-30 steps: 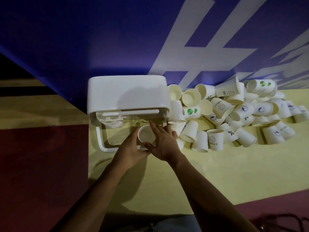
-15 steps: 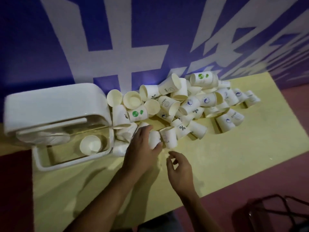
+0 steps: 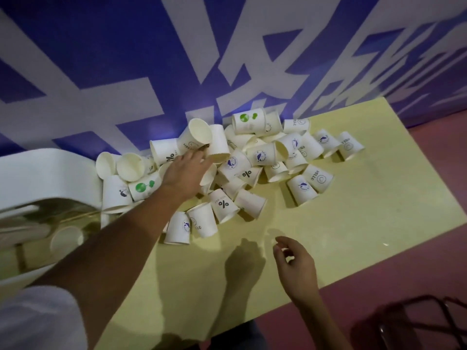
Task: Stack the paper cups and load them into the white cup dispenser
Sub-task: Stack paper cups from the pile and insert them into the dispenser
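Observation:
A heap of several white paper cups (image 3: pixel 257 155) lies on the yellow table (image 3: pixel 353 223), some upright, some tipped, printed with logos. The white cup dispenser (image 3: pixel 45 178) stands at the left edge with its clear compartment open; one cup (image 3: pixel 66 239) lies inside. My left hand (image 3: pixel 185 170) reaches into the heap with fingers stretched out, fingertips touching a tilted cup (image 3: pixel 195 136) near the top of the pile. My right hand (image 3: pixel 294 263) hovers above the bare table in front, fingers loosely curled, holding nothing.
A blue wall with large white lettering (image 3: pixel 227 59) rises right behind the cups. The table's front edge runs diagonally, with pink floor (image 3: pixel 417 286) beyond it. A dark wire frame object (image 3: pixel 417 322) sits at the bottom right.
Both hands left the dispenser, where one cup stays. The view swung right. My left hand reached further up into the heap; my right hand drew back over the bare table.

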`<state>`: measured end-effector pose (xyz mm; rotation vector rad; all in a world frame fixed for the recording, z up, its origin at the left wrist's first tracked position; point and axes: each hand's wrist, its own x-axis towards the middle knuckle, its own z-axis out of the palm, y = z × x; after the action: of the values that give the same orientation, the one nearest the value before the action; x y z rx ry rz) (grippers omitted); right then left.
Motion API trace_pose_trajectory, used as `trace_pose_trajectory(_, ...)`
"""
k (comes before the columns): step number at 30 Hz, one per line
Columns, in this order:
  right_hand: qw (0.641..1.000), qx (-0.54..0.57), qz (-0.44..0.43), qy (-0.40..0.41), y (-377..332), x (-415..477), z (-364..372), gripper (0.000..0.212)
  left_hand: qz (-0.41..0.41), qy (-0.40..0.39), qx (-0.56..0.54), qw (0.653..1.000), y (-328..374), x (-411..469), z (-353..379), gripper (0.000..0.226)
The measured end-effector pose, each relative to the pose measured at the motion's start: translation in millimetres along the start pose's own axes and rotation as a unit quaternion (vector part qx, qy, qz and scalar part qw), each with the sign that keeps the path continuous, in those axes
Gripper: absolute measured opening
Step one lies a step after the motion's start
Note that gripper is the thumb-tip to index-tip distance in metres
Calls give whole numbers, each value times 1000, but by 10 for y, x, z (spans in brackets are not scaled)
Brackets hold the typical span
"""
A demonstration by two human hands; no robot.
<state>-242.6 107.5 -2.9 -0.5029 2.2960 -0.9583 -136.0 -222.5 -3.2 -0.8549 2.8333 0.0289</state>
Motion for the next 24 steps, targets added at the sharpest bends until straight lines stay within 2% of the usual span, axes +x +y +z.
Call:
trace_pose_trajectory(3,999,-26,-22,-17,-24,312,-6,34,-26,-5,-69,997,53,-52,-134,80)
trace_pose_trajectory(5,997,-53,-24,-55,-67,553,51,63,-73,25,-148,986,101,-254,-263,84)
trace_pose_trajectory(7,992,-75,-20,-102,-94,811,106,94,-149,73,-299,940,229,-578,-389,85)
trace_pose_trajectory(9,985,-99,-28,-141,-89,1043,174,109,-216,105,-439,866,409,-936,-485,85)
trace_pose_trajectory(12,979,-133,-41,-148,-49,1262,270,104,-269,121,-510,808,604,-1382,-461,78)
trace_pose_trajectory(16,988,-89,-43,-117,-4,1228,257,87,-310,109,-554,765,611,-1750,-236,74)
trace_pose_trajectory(21,997,26,-54,-42,-191,768,113,86,-327,116,-552,758,417,-2018,-148,76)
trace_pose_trajectory(24,994,68,-82,-30,-544,435,129,77,-338,136,-561,743,270,-2155,-156,78)
